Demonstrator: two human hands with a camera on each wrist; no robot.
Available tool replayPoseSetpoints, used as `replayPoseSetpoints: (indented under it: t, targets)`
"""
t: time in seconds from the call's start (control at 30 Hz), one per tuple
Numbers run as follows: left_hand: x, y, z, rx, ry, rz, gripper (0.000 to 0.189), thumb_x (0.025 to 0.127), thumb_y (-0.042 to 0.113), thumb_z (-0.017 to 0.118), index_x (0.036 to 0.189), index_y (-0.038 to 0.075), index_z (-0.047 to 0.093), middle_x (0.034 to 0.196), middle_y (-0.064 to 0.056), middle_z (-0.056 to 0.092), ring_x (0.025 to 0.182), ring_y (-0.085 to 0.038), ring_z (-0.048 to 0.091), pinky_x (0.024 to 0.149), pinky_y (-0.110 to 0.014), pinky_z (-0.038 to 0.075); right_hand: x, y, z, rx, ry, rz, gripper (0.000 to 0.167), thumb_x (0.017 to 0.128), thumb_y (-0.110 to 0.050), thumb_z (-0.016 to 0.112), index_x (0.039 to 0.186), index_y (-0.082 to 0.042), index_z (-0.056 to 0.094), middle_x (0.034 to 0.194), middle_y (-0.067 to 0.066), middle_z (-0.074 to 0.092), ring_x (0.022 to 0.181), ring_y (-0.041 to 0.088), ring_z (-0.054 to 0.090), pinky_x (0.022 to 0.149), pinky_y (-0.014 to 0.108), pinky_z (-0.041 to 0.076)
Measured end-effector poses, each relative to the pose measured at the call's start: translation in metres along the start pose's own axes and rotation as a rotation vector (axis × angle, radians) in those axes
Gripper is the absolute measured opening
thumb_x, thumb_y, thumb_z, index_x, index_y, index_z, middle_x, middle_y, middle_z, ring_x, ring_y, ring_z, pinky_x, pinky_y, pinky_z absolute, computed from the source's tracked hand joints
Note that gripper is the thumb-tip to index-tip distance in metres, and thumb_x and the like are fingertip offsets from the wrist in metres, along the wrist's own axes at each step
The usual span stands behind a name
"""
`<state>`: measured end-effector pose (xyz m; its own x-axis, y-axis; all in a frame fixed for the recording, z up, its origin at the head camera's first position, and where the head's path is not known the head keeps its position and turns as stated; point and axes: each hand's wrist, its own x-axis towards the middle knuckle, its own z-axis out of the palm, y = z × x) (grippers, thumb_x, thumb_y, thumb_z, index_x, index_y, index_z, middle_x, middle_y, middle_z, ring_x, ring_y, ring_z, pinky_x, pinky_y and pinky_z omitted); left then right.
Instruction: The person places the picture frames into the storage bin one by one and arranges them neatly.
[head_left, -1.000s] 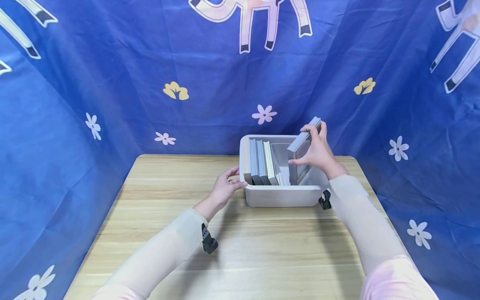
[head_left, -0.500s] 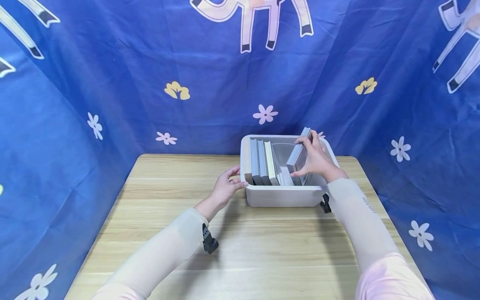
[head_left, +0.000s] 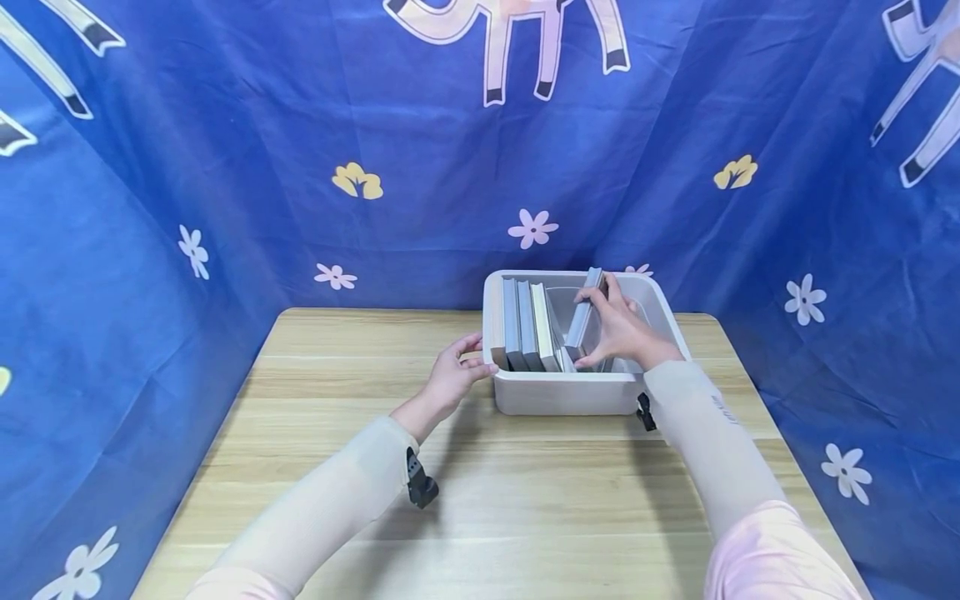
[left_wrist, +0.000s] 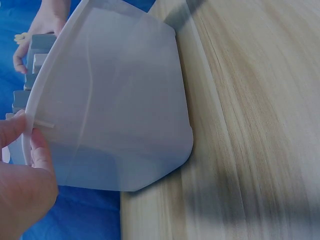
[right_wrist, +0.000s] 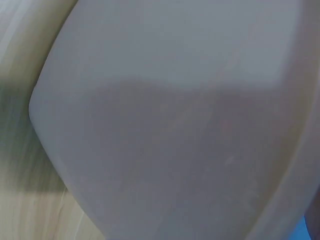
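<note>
A pale grey plastic bin (head_left: 566, 393) stands at the back of the table. My left hand (head_left: 448, 373) pinches the rim at its left end; in the left wrist view the thumb (left_wrist: 11, 129) lies over the rim. My right hand (head_left: 621, 329) grips a grey-blue book (head_left: 583, 315) between thumb and fingers. That book is mostly down inside the bin, edge up and slightly tilted. Several books lean upright at the bin's left end, among them a blue-grey one (head_left: 512, 323) and a cream-edged one (head_left: 541, 321). The right wrist view shows mostly the bin's wall (right_wrist: 165, 125).
The wooden table (head_left: 480, 500) extends in front of and to the left of the bin. A blue patterned curtain (head_left: 420, 208) hangs close behind the bin and along both sides. Black wrist cameras (head_left: 422, 479) sit on both sleeves.
My right hand has lowered the grey-blue book into the bin and shifted it left, toward the leaning books. My left hand has stayed on the rim.
</note>
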<state>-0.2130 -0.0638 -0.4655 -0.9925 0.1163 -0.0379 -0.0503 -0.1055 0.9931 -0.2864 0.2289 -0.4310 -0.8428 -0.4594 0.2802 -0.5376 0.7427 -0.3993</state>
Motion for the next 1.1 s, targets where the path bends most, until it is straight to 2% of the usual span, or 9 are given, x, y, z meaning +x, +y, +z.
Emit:
replayPoseSetpoints:
  t: [0.3,0.5,0.73,0.93,1.1]
  targets:
    - [0.0,0.0,0.0,0.006,0.001,0.007,0.066,0.079,-0.018,0.064,0.14,-0.006,0.04,0.125,-0.02,0.045,0.083,-0.011,0.061,0.076,-0.021,0.053,0.003,-0.006,0.01,-0.008,-0.049,-0.038,0.101,0.041,-0.041,0.095,0.123,-0.022,0.039,0.148,0.032,0.005,0.128,0.049,0.027,0.1,0.064,0.022]
    - [0.0,0.0,0.0,0.018,0.01,0.001,0.067,0.079,-0.016,0.065,0.14,-0.005,0.04,0.127,-0.02,0.045,0.083,-0.011,0.06,0.075,-0.021,0.053,0.006,-0.008,0.011,-0.009,-0.085,-0.063,0.099,0.041,-0.04,0.094,0.121,-0.022,0.04,0.147,0.036,0.005,0.131,0.05,0.023,0.103,0.063,0.018]
    - [0.0,-0.001,-0.001,0.018,0.01,0.001,0.067,0.079,-0.016,0.065,0.14,-0.005,0.039,0.127,-0.02,0.044,0.084,-0.011,0.06,0.075,-0.021,0.053,0.01,-0.008,0.011,-0.041,-0.151,-0.085,0.095,0.043,-0.036,0.096,0.12,-0.024,0.041,0.151,0.032,0.003,0.136,0.047,0.017,0.105,0.062,0.014]
    - [0.0,-0.001,-0.001,0.017,0.012,0.008,0.066,0.079,-0.017,0.065,0.139,-0.006,0.04,0.126,-0.021,0.045,0.083,-0.011,0.06,0.075,-0.021,0.053,0.013,-0.009,0.011,-0.059,-0.201,-0.109,0.093,0.045,-0.033,0.095,0.12,-0.025,0.041,0.153,0.029,0.004,0.14,0.041,0.009,0.105,0.067,0.011]
    - [0.0,-0.002,0.0,0.016,0.008,0.011,0.066,0.079,-0.017,0.065,0.139,-0.006,0.041,0.125,-0.02,0.045,0.082,-0.011,0.06,0.075,-0.022,0.053,0.014,-0.01,0.01,-0.069,-0.229,-0.135,0.094,0.047,-0.03,0.095,0.123,-0.025,0.041,0.154,0.025,0.007,0.142,0.036,0.008,0.105,0.068,0.009]
